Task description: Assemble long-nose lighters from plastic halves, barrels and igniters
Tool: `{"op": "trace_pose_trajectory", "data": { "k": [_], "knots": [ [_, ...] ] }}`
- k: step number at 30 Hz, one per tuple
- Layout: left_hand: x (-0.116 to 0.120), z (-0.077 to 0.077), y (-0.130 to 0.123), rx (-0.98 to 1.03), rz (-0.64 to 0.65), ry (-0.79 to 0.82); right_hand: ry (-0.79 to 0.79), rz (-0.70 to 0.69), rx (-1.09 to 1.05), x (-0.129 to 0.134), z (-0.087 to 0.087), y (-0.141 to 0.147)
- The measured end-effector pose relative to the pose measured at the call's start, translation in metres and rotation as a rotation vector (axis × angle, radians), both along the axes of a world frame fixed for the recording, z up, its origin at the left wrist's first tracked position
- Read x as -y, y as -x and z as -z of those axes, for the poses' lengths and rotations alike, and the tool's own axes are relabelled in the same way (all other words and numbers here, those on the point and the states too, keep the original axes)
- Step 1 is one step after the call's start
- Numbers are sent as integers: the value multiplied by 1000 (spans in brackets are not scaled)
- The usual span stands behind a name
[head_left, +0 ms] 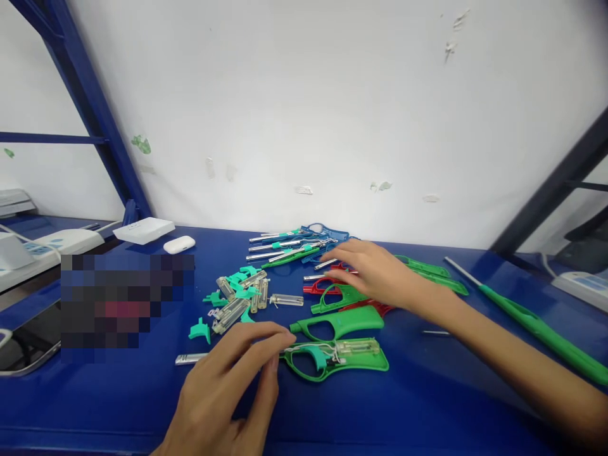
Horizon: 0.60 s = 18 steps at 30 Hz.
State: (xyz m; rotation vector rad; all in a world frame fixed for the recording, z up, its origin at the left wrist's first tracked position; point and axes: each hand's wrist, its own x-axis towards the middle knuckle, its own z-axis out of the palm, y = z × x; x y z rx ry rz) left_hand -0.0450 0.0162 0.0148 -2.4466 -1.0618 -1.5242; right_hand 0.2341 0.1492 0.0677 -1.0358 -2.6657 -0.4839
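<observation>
As I watch from afar through the head camera, the filled green shell lies flat on the blue worktop, open side up, with a clear tank, a teal trigger and wires set inside it. At its nose I have the left hand, thumb and index finger bent nearly together, though I cannot tell whether they pinch it or merely rest there; the metal tube pokes out past the hand, to the left of that shell. Just beyond the shell is another green shell, and farther beyond it my right hand hangs loosely open, fingers spread above red shells and one more green casing; I can't make out if the fingertips touch the metal tubes beneath. Beyond and left of the filled shell I see a heap of clear tanks and loose teal triggers, and behind that blue shells fitted with metal rods. Well to its right lies a long green lighter, and far off to its left, a white case beside a white box
</observation>
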Motion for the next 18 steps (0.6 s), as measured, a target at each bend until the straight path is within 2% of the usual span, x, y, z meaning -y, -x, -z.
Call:
{"op": "trace_pose_trajectory", "data": {
  "k": [4, 7, 10, 18],
  "knots": [
    [2, -1, 2, -17, 29, 5, -36, 21, 87, -38, 6, 40],
    [3, 0, 3, -19, 46, 24, -44, 25, 136, -59, 12, 57],
    [4, 2, 3, -1, 77, 21, -31, 9, 170, -65, 13, 56],
    [3, 5, 1, -5, 94, 11, 59, -76, 189, -54, 6, 32]
  ]
}}
